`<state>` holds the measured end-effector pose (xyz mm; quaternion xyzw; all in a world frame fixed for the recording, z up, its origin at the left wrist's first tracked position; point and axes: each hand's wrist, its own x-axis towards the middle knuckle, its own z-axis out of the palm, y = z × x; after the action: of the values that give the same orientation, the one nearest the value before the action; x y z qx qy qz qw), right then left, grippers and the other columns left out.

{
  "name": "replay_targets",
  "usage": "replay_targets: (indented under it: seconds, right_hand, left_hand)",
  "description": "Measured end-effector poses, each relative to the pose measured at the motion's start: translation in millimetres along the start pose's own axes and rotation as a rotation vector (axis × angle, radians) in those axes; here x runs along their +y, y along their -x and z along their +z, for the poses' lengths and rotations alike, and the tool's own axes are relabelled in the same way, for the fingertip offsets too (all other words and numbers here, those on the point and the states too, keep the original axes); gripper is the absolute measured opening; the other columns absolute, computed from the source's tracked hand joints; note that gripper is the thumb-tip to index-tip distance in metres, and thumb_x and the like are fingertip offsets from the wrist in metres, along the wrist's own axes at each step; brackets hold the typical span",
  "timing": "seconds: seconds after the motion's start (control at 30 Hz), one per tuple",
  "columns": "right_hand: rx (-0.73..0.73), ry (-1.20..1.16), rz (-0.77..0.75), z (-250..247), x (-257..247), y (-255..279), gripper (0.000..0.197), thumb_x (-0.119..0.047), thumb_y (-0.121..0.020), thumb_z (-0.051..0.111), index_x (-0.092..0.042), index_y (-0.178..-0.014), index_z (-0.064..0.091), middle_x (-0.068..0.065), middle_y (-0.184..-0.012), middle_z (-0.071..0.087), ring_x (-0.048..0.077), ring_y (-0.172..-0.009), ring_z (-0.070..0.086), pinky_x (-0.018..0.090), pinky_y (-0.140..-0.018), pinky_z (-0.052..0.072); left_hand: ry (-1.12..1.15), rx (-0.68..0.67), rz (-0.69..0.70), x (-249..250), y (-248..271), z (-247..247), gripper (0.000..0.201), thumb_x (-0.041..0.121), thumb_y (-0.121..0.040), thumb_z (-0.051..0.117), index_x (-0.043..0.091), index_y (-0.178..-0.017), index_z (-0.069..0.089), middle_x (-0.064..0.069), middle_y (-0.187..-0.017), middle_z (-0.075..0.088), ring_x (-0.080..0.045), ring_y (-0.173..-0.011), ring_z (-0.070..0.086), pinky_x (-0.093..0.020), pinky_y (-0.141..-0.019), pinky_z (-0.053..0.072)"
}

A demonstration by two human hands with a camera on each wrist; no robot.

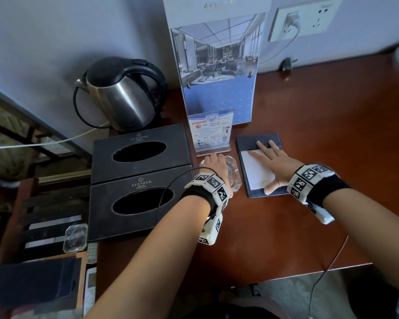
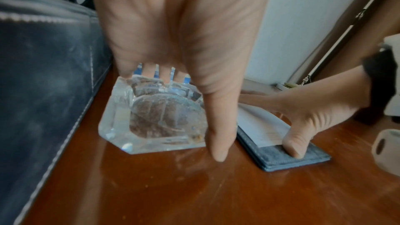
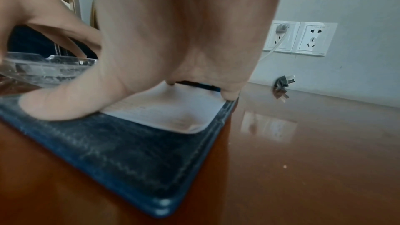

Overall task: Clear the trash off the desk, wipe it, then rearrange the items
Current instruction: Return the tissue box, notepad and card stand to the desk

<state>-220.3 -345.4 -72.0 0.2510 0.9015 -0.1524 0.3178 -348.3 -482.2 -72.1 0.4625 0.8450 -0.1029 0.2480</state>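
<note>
Worktop (image 1: 309, 157), free room: bare brown surface right of the notepad holder (image 1: 258, 140) and along the near edge; only a loose plug (image 1: 288, 63) lies by the rear wall. Obstacles, left: two black tissue boxes (image 1: 138, 155) set edge to edge, a kettle (image 1: 120, 97) behind them. Obstacles, centre rear: a tall acrylic sign stand (image 1: 219, 72) with a small card stand (image 1: 211, 134) before it. Glass ashtray (image 2: 151, 122) sits between boxes and notepad holder, narrow gaps either side.

The glossy brown bench (image 1: 309, 146) carries a kettle (image 1: 122, 97), two black tissue boxes (image 1: 138, 180), a glass ashtray (image 1: 233, 173), a notepad holder (image 1: 258, 143), two sign stands (image 1: 217, 72) and a loose plug (image 1: 288, 63).
</note>
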Motion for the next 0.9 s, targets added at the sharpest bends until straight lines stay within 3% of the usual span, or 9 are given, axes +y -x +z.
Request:
replay_targets:
  seconds: [0.3,0.43,0.53,0.67,0.73,0.8,0.87,0.9]
  right_hand:
    - [-0.002,0.053,-0.03,-2,3,-1,0.125,-0.039,-0.066,0.081,-0.028,-0.149,-0.012,-0.005,-0.153,-0.029,0.024,-0.142,-0.025,0.046,-0.116,0.007]
    - [0.003,0.072,-0.038,-1,3,-1,0.124,-0.039,-0.067,0.08,-0.027,-0.149,-0.013,-0.003,-0.153,-0.029,0.024,-0.142,-0.024,0.044,-0.116,0.005]
    - [0.011,0.096,-0.042,-1,5,-5,0.125,-0.042,-0.067,0.08,-0.027,-0.149,-0.013,-0.002,-0.154,-0.028,0.025,-0.142,-0.024,0.043,-0.116,0.002]
    - [0.029,0.052,-0.028,2,5,-5,0.123,-0.044,-0.066,0.08,-0.028,-0.15,-0.01,-0.003,-0.155,-0.025,0.025,-0.143,-0.022,0.047,-0.116,-0.002]
    - [0.134,-0.087,-0.036,0,2,-1,0.107,-0.041,-0.072,0.076,-0.033,-0.15,0.004,-0.005,-0.156,-0.013,0.024,-0.145,-0.014,0.05,-0.115,0.0]
    - [0.33,-0.305,-0.081,-8,-3,4,0.074,-0.03,-0.083,0.069,-0.027,-0.145,0.03,0.002,-0.157,0.015,0.025,-0.144,0.01,0.047,-0.116,0.014]
    - [0.512,-0.488,-0.136,-20,-15,8,0.045,-0.016,-0.088,0.064,-0.018,-0.131,0.053,0.007,-0.138,0.047,0.022,-0.122,0.045,0.035,-0.105,0.035]
    - [0.562,-0.544,-0.149,-27,-23,10,0.035,-0.012,-0.088,0.062,-0.015,-0.123,0.059,0.006,-0.126,0.057,0.017,-0.106,0.053,0.03,-0.097,0.041]
  left_hand:
    - [-0.01,0.004,-0.009,2,2,-2,0.102,0.038,-0.067,0.08,0.006,-0.143,0.019,-0.011,-0.14,0.03,-0.027,-0.131,0.03,-0.035,-0.102,0.033]
    - [0.008,-0.006,-0.032,2,2,-2,0.109,0.04,-0.065,0.081,0.005,-0.145,0.015,-0.011,-0.142,0.028,-0.028,-0.133,0.028,-0.036,-0.105,0.032]
    - [0.008,-0.021,-0.039,3,3,-5,0.115,0.043,-0.065,0.081,0.006,-0.148,0.01,-0.011,-0.147,0.024,-0.028,-0.137,0.024,-0.039,-0.108,0.03]
    - [0.018,-0.082,-0.009,0,6,-7,0.124,0.045,-0.066,0.081,0.007,-0.15,-0.002,-0.013,-0.155,0.01,-0.031,-0.144,0.007,-0.043,-0.114,0.019]
    - [0.056,-0.075,0.012,0,10,-13,0.12,0.042,-0.068,0.08,0.007,-0.15,0.0,-0.012,-0.154,0.012,-0.031,-0.144,0.008,-0.044,-0.113,0.022]
    - [0.12,-0.032,0.05,-3,16,-25,0.1,0.033,-0.074,0.076,0.007,-0.147,0.013,-0.011,-0.149,0.022,-0.03,-0.139,0.018,-0.042,-0.108,0.029]
    - [0.22,-0.003,0.09,-11,22,-42,0.076,0.026,-0.082,0.067,0.007,-0.143,0.026,-0.012,-0.142,0.033,-0.029,-0.133,0.03,-0.04,-0.104,0.036]
    - [0.27,0.005,0.109,-17,26,-50,0.067,0.025,-0.085,0.063,0.008,-0.141,0.032,-0.012,-0.14,0.037,-0.028,-0.13,0.035,-0.039,-0.103,0.038]
